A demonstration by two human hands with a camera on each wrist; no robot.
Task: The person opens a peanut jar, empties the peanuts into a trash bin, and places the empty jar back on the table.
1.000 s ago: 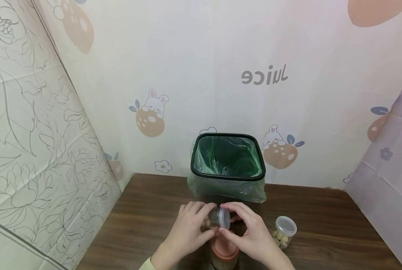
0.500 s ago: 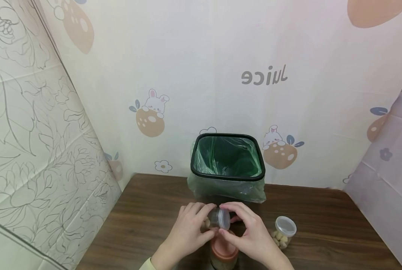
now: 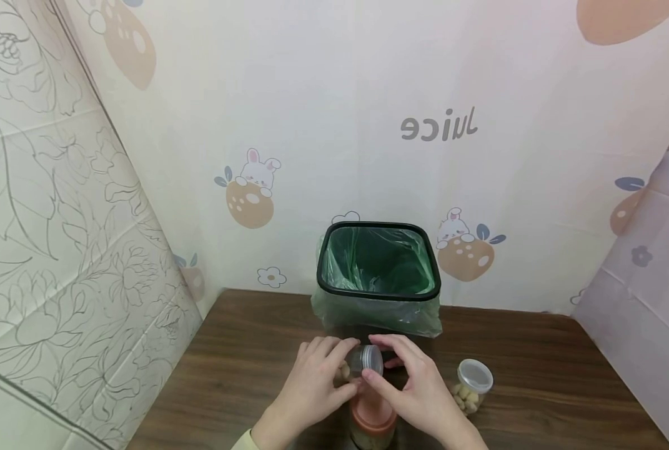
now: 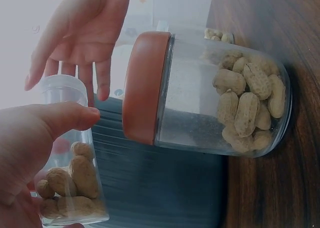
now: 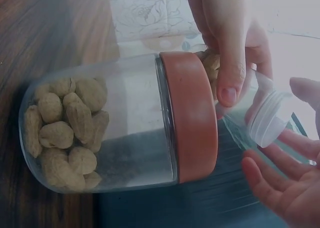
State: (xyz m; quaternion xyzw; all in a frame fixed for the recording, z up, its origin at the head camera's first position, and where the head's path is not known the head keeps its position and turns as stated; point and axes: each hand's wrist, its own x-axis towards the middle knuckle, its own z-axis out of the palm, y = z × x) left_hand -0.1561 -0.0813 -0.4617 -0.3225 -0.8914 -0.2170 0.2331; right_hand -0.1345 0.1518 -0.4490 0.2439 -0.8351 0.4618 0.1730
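Observation:
My left hand (image 3: pixel 318 378) grips a small clear jar (image 4: pixel 70 153) of peanuts, tipped on its side in the head view with its translucent lid (image 3: pixel 374 362) towards the right. Around that lid spreads my right hand (image 3: pixel 418 384); in the right wrist view its fingers are extended and loose, with gaps between most of them and the lid (image 5: pixel 270 119). Just below both hands stands a larger clear jar (image 4: pixel 192 98) with an orange-brown lid (image 5: pixel 190 115), peanuts at its bottom. Part of it is hidden by the hands in the head view.
A second small lidded jar (image 3: pixel 471 386) of peanuts stands on the wooden table (image 3: pixel 244 350), right of my right hand. Behind the hands is a bin (image 3: pixel 379 296) with a black rim and green liner. Patterned cloth (image 3: pixel 312 125) hangs at the back and sides.
My right thumb and forefinger have shifted slightly upward around the lid and loosened from it. The left hand and the small jar stay almost where they were.

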